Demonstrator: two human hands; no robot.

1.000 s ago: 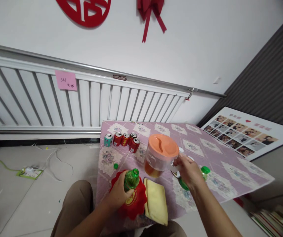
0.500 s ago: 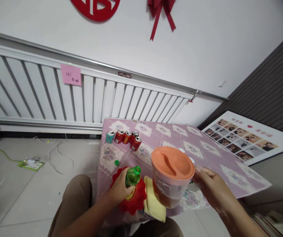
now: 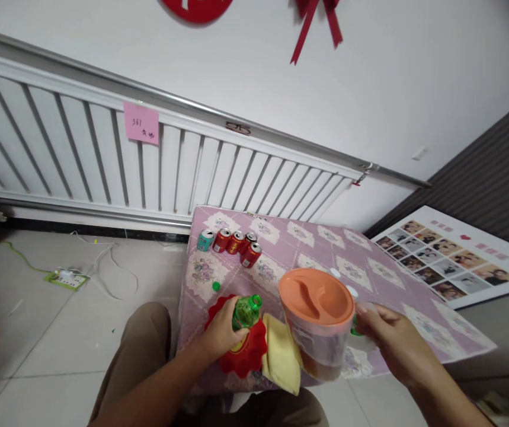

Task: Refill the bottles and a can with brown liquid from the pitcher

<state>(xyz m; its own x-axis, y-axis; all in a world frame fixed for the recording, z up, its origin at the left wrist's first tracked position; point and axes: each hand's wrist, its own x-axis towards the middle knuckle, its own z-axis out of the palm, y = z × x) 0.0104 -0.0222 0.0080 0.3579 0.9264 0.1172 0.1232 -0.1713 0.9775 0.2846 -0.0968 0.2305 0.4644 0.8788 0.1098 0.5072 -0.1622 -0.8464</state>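
Note:
My left hand (image 3: 222,330) is wrapped round a green plastic bottle (image 3: 247,311), which is uncapped and leans slightly to the right over a red scalloped mat (image 3: 254,354). On the right, my right hand (image 3: 381,326) grips the handle of a clear pitcher (image 3: 319,338) with an orange lid (image 3: 316,295). Brown liquid (image 3: 323,369) shows in the lower part of the pitcher. A folded yellow cloth (image 3: 278,359) lies between the mat and the pitcher. Beyond the bottle, a green cap (image 3: 215,286) rests on the tablecloth.
Several opened drink cans (image 3: 235,243) stand together at the table's far left corner. White round pieces (image 3: 335,272) lie behind the pitcher. A radiator (image 3: 169,160) runs along the wall. A green power strip (image 3: 65,279) with cables is on the floor; a framed photo board (image 3: 450,255) leans at right.
The view has shifted slightly, so the scene sits differently in the frame. The bottle in my left hand now tips more to the right. Both hands keep their holds.

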